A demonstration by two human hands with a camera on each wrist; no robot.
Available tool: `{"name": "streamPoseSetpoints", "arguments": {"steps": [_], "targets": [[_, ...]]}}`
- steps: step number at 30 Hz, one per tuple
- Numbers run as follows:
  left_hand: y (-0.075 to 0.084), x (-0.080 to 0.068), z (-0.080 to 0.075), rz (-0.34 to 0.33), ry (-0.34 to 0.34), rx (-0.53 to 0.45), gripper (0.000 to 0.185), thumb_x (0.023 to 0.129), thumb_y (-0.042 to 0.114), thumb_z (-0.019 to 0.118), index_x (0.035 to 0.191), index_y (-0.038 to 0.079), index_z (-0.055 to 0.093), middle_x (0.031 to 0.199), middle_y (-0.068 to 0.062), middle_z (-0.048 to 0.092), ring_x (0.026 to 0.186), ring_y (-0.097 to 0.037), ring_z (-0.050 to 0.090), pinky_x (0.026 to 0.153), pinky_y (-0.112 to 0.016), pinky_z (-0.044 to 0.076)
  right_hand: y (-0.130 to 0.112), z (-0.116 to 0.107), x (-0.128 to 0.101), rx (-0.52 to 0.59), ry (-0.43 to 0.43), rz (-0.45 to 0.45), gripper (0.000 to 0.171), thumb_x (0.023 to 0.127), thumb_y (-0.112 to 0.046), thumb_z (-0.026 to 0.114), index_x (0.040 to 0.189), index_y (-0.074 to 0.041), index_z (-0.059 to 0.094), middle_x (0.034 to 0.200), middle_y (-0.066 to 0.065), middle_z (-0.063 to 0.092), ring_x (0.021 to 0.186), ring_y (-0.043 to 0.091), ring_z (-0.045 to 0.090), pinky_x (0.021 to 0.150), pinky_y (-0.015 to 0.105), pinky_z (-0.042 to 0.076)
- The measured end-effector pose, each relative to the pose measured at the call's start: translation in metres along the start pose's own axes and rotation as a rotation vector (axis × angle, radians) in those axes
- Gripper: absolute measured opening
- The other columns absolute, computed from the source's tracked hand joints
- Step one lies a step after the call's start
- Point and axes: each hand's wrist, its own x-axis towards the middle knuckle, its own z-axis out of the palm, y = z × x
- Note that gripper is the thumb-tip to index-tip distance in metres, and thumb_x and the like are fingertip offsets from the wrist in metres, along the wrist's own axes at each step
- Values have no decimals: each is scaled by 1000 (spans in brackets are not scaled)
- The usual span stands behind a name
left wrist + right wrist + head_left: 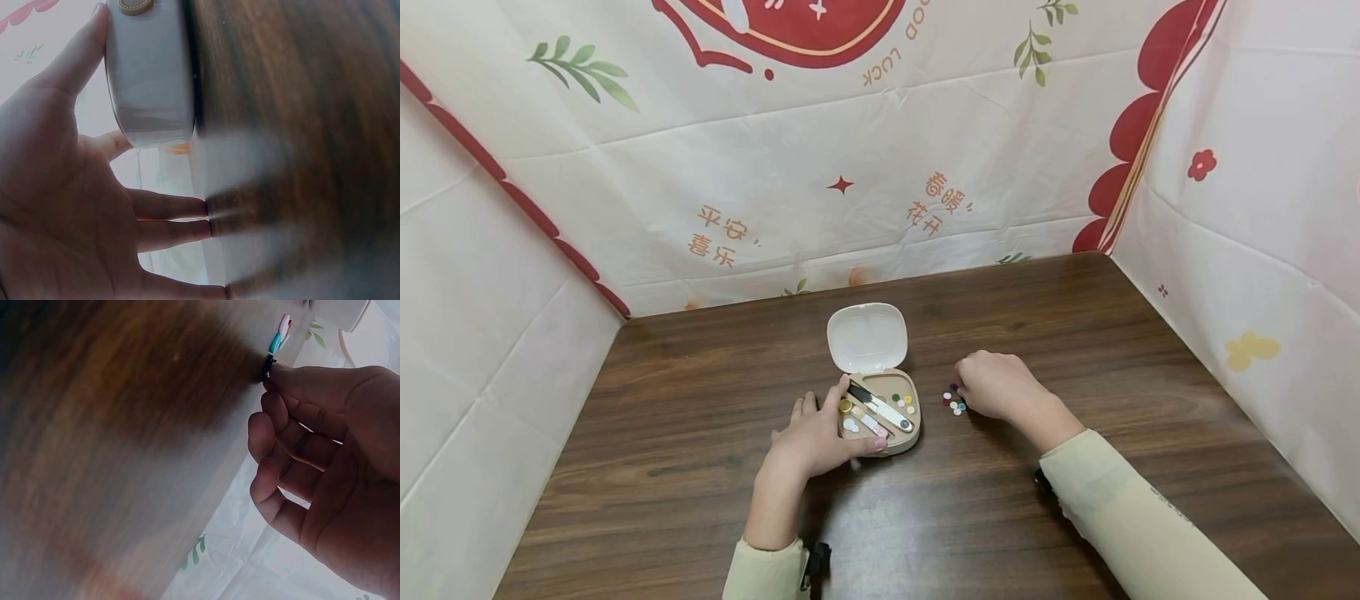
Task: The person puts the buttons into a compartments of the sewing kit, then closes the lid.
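Note:
An open sewing kit box (919,423) stands on the table, its white lid (867,340) tipped back. Inside lie thread snips (891,414), several small buttons (902,400) and other small sewing items. My left hand (808,442) holds the box, thumb at the front edge and index finger near the back left corner. Its other fingers spread straight, tips down at the tabletop. Right of the box is a small heap of coloured buttons (957,407). There my right hand (1000,387) pinches a dark button (267,367) between thumb and index finger, other fingers curled.
The dark wood-grain table (685,492) extends around the box on all sides. A white printed cloth (820,225) hangs along the back and both sides. Black straps (817,562) show at the sleeve cuffs.

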Motion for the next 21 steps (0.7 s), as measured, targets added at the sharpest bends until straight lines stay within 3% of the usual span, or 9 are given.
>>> {"name": "streamPoseSetpoints", "arguments": {"steps": [21], "targets": [[0, 0, 0, -1, -5, -10, 112, 80, 78, 77, 170, 40, 22, 170, -35, 27, 161, -52, 24, 108, -91, 26, -1, -1, 2, 10, -17, 10, 36, 97, -15, 71, 64, -20, 56, 72, -2, 62, 65, 17, 55, 61, 48, 53]]}}
